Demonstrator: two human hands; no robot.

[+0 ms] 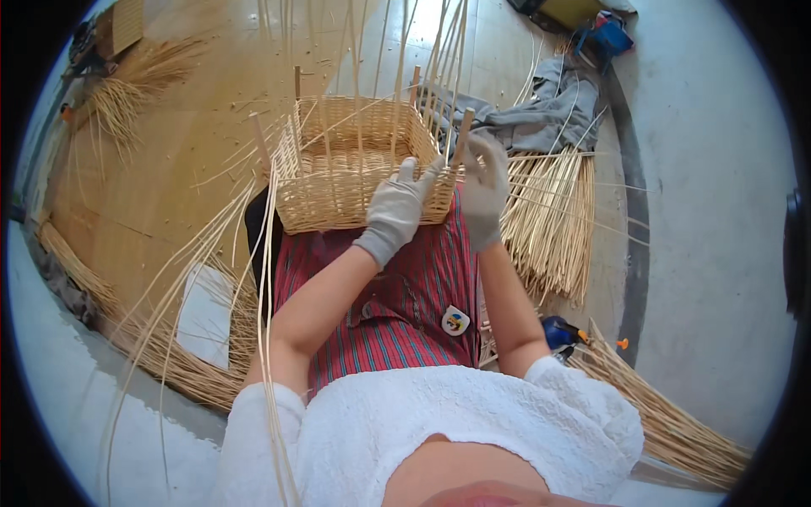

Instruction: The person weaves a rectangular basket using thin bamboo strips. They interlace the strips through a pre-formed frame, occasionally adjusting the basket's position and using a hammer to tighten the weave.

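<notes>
A pale woven rectangular basket (302, 190) rests on red striped cloth (397, 329) over my lap. It has wooden corner posts (466, 125) and long loose upright strands. My gloved left hand (397, 203) grips the near wall toward the right, fingers at the rim. My gloved right hand (484, 182) is raised just outside the near right corner, beside the post; its bent fingers are blurred, so what they hold is unclear. Several long strands (268, 262) hang from the basket's left side, past my left forearm and down over my white sleeve.
Cane bundles lie at right (549, 237), lower right (667, 414), lower left (169, 363) and upper left (127, 101). A grey garment (541, 118) lies behind the right bundle. A white board (203, 317) is left, a blue-and-black object (562, 332) by my right elbow, bags (600, 34) at upper right.
</notes>
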